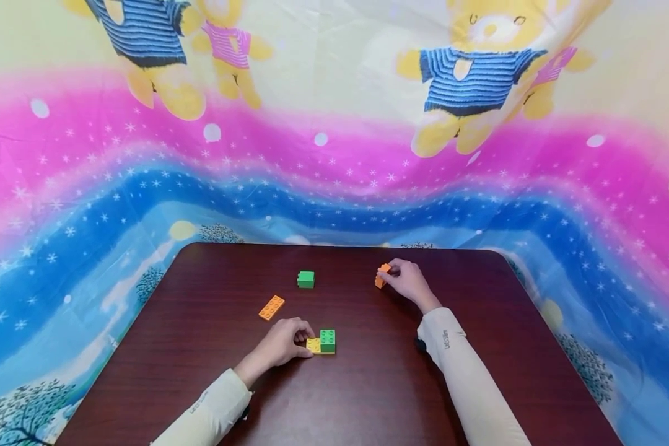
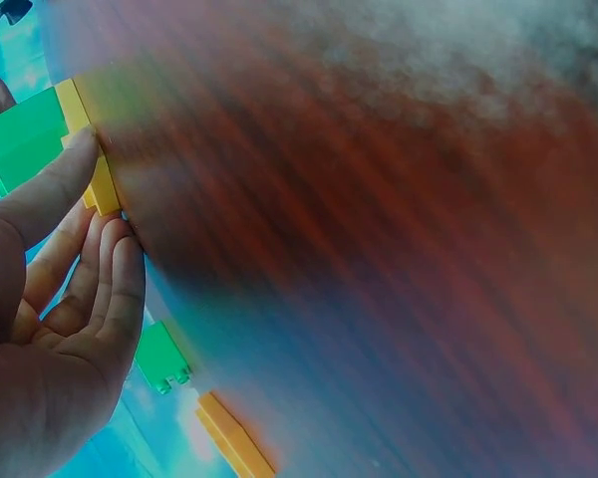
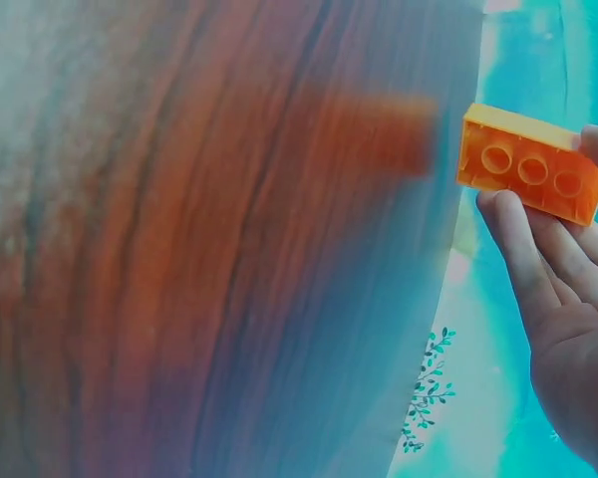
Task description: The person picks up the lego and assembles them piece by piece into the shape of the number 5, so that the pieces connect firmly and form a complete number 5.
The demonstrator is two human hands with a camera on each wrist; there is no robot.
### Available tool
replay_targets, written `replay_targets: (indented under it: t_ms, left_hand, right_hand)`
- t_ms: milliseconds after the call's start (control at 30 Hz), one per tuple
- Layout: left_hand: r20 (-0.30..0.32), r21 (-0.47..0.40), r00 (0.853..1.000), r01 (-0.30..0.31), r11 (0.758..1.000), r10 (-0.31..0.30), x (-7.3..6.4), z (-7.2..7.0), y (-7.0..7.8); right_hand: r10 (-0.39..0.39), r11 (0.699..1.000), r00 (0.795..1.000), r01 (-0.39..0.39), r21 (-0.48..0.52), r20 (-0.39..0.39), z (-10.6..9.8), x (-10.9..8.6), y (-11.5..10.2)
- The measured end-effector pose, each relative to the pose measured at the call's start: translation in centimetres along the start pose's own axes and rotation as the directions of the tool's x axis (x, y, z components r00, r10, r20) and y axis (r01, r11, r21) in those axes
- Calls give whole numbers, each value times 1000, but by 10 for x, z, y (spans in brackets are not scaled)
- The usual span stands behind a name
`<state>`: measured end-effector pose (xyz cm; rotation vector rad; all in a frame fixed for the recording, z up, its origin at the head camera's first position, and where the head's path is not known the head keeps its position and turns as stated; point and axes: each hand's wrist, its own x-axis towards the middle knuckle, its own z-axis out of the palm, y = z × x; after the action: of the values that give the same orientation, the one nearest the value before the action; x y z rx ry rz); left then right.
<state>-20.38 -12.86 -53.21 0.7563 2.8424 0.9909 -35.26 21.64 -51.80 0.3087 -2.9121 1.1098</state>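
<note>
With thumb and fingers, my left hand (image 1: 283, 342) pinches the left end of a thin yellow building brick (image 1: 313, 345) on the table. A green brick (image 1: 327, 340), studs up, is mounted on the right part of the yellow one; the left wrist view shows this same green brick (image 2: 28, 139) beside my thumb. Toward the back right, my right hand (image 1: 409, 282) grips an orange brick (image 1: 383, 275) between thumb and fingers. In the right wrist view, the hollow underside of the orange brick (image 3: 531, 164) with its round tubes faces the camera, held off the table.
A thin orange brick (image 1: 271, 307) lies studs up at the left of the dark wooden table (image 1: 368, 396). Behind it, another green brick (image 1: 306, 279) rests on its side. A printed cloth (image 1: 323, 186) with bears hangs beyond the table's back edge.
</note>
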Motion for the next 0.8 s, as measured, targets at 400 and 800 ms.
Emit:
replay_targets:
  t_ms: [400, 800]
  left_hand:
    - [2, -7, 1000, 3, 1000, -3, 1, 0, -1]
    - [3, -11, 1000, 5, 1000, -5, 1, 0, -1]
  right_hand:
    - [-7, 991, 1000, 5, 135, 16, 0, -14, -13]
    - [-119, 935, 984, 67, 348, 132, 13, -41, -50]
